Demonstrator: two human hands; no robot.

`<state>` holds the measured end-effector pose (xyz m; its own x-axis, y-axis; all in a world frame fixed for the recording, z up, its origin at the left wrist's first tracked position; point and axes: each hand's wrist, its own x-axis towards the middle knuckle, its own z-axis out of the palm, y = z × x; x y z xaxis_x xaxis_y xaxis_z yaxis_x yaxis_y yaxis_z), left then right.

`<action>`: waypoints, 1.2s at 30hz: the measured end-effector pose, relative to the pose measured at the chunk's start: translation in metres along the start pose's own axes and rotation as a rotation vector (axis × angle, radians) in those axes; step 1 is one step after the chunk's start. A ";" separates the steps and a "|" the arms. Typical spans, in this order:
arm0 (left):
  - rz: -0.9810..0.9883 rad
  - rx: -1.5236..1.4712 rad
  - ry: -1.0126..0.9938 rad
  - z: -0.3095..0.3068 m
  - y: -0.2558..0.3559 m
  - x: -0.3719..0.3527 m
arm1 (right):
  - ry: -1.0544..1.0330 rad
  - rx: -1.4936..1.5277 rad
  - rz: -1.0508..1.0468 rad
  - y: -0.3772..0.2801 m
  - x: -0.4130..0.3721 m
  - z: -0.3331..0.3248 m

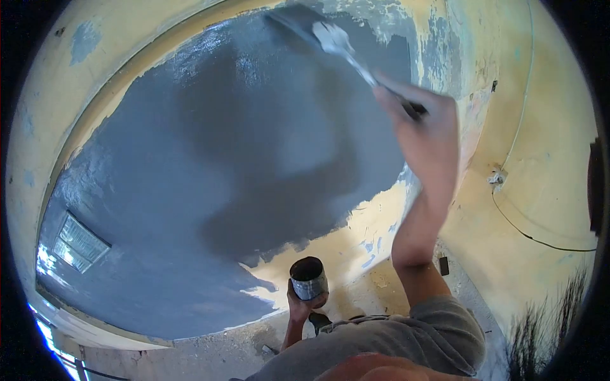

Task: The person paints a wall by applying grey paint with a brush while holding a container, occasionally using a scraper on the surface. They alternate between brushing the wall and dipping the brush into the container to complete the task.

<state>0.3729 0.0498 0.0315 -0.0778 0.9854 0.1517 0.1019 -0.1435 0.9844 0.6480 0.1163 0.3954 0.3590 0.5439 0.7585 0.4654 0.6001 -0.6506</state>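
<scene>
My right hand (427, 117) is raised at the upper right, fingers closed round the handle of a paintbrush (333, 39). The brush is blurred by motion; its pale, smeared middle part leads to a wide dark end at the top of the grey-painted area (152, 159) of the wall. Low in the view, my left hand (304, 308) is wrapped round a metal paint can (309, 279), held upright with its open mouth towards me. The can looks dark inside, and its contents cannot be made out.
Yellow wall (337, 251) borders the grey paint below and to the right. A small louvred vent (81, 242) sits at the left. A thin cable (527, 236) runs along the right wall. A small dark object (444, 265) lies near my right elbow.
</scene>
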 end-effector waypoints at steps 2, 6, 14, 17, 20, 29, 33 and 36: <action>-0.054 -0.056 -0.030 0.001 -0.013 0.003 | -0.040 -0.116 -0.094 0.007 0.014 0.017; -0.013 -0.029 -0.026 0.007 0.001 -0.003 | -0.062 -0.101 -0.120 0.012 -0.016 0.015; -0.028 0.046 -0.019 0.009 -0.008 -0.023 | -0.206 -0.199 -0.219 0.008 -0.048 0.046; -0.022 0.017 -0.008 0.015 -0.004 -0.019 | -0.195 -0.094 -0.160 -0.008 -0.052 0.021; -0.066 0.031 -0.003 0.014 0.001 -0.025 | -0.166 -0.067 -0.115 -0.005 -0.035 0.018; -0.020 0.022 -0.036 0.008 -0.008 -0.018 | -0.103 0.024 -0.016 -0.016 -0.023 -0.001; -0.006 0.047 -0.046 0.011 0.005 -0.014 | -0.135 -0.188 -0.133 0.023 -0.017 0.021; 0.004 -0.071 -0.040 0.012 -0.008 -0.009 | -0.153 -0.052 0.066 0.007 -0.028 -0.029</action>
<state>0.3843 0.0430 0.0213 -0.0376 0.9875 0.1534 0.0311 -0.1522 0.9879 0.6647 0.0887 0.3708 0.2647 0.6664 0.6970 0.4872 0.5313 -0.6931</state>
